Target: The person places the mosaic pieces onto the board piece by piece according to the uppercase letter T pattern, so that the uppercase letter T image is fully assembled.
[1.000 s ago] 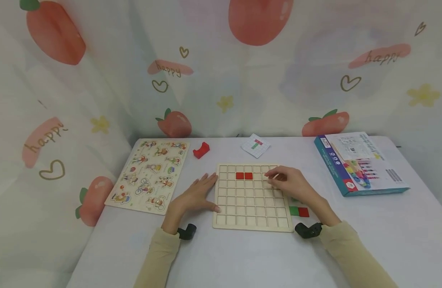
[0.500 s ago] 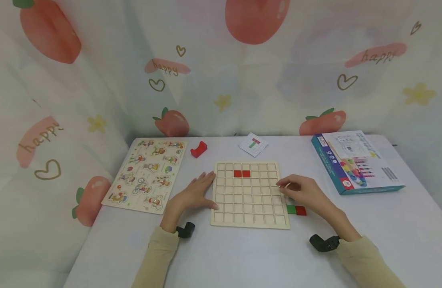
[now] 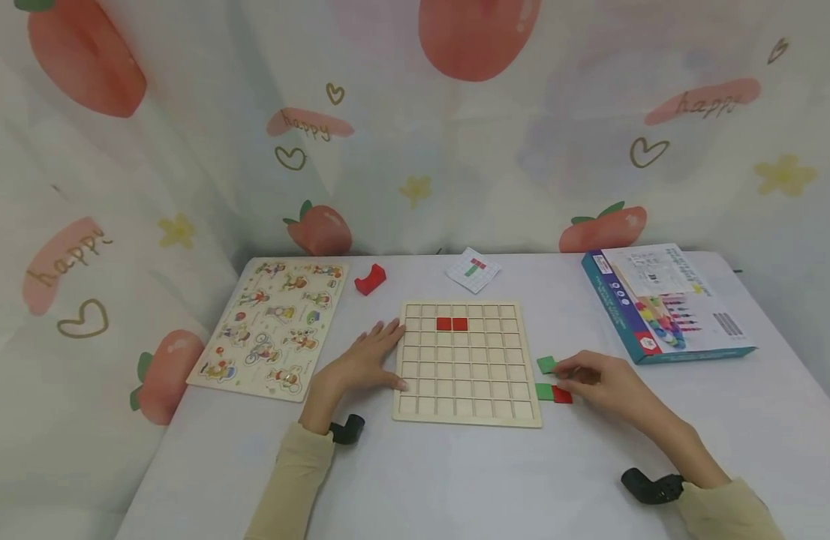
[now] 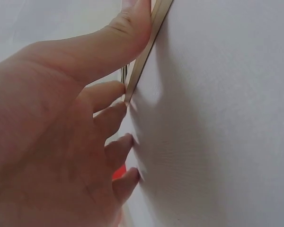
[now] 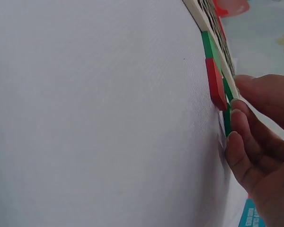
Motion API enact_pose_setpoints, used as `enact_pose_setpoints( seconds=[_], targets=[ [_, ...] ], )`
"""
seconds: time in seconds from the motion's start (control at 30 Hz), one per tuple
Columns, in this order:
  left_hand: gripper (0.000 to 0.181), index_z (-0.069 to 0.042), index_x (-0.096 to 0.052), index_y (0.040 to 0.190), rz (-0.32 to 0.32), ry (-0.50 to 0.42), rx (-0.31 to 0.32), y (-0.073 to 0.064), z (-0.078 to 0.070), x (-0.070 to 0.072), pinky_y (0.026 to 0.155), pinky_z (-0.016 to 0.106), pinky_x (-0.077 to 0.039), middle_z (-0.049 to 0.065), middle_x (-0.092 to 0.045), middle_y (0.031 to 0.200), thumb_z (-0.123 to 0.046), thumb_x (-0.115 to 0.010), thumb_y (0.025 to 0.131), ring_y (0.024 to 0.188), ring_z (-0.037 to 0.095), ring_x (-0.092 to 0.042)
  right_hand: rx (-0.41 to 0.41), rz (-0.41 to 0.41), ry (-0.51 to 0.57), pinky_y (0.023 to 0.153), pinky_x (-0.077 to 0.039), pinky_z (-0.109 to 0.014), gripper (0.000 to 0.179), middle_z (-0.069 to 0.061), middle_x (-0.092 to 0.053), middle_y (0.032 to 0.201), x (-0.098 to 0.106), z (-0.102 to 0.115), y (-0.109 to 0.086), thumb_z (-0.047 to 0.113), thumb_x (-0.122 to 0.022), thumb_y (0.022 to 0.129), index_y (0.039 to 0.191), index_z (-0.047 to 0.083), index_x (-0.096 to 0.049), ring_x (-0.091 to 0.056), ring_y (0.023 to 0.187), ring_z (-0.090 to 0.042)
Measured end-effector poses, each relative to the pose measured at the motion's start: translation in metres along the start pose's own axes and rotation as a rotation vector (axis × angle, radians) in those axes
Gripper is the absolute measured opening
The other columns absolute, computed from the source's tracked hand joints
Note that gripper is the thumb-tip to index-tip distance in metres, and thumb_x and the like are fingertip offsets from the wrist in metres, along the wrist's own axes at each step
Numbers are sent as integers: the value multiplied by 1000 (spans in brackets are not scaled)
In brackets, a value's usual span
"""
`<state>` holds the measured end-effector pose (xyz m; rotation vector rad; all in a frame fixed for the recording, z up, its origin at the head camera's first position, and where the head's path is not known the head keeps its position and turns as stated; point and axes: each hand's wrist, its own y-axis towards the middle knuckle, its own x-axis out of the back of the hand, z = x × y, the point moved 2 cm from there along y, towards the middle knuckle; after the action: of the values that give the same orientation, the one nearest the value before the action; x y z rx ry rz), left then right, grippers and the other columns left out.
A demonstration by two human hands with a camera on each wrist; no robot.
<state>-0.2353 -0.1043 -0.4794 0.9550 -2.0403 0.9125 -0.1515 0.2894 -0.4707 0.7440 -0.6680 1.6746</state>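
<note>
A pale wooden grid board (image 3: 466, 411) lies flat on the table, with two red square tiles (image 3: 452, 324) side by side in its upper cells. My left hand (image 3: 361, 364) rests at the board's left side, fingers spread and thumb on its edge. To the right of the board lie a green tile (image 3: 546, 365), a second green tile (image 3: 544, 391) and a red tile (image 3: 562, 394). My right hand (image 3: 600, 379) is over these, its bent fingertips at the far green tile's right edge. Thumb and fingers are apart. In the right wrist view, more green (image 5: 227, 120) shows by the fingertips.
A picture puzzle board (image 3: 263, 330) lies at the left. Behind the grid board are a red curved piece (image 3: 371, 280) and a small grid card (image 3: 473, 271) with a red and green pattern. A flat teal-edged box (image 3: 665, 304) sits at the back right. Patterned cloth hangs behind.
My right hand has moved from over the board's upper right cells, down and right to the loose tiles, uncovering a green one. My left hand stays at the board's left edge.
</note>
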Motion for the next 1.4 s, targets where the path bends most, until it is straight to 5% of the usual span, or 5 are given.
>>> enact_pose_setpoints(
  seconds=[0.6,0.97,1.27,1.4],
  targets=[
    [105,-14,-19,166,23,33,-1,2,1,5,132,50,-3,4,-12,174,-40,-82,86,162,30,0,81,11,-71,68,-52,-18,29,5,-62,96,-7,2,-9,10,-86,81,108,15,-75,-54,84,-11],
    [106,-13,-20,166,30,4,-4,4,-2,8,133,49,-3,4,-12,174,-40,-83,85,162,29,0,75,-13,-91,70,-51,-18,24,7,-64,90,-1,2,-9,5,-79,87,108,13,-72,-53,82,-7],
    [107,-12,-22,165,27,-2,-5,7,-2,7,133,50,-5,6,-14,174,-40,-84,83,162,30,-2,15,-22,-21,80,-53,-12,21,-2,-74,109,3,3,-5,6,-73,93,113,14,-74,-64,98,-19],
    [106,-12,-23,165,26,-1,-6,7,-2,6,133,49,-5,6,-15,174,-40,-84,83,162,31,-3,-30,0,70,77,-54,-13,22,-8,-73,114,2,3,1,11,-70,97,118,10,-72,-68,92,-19]
  ],
)
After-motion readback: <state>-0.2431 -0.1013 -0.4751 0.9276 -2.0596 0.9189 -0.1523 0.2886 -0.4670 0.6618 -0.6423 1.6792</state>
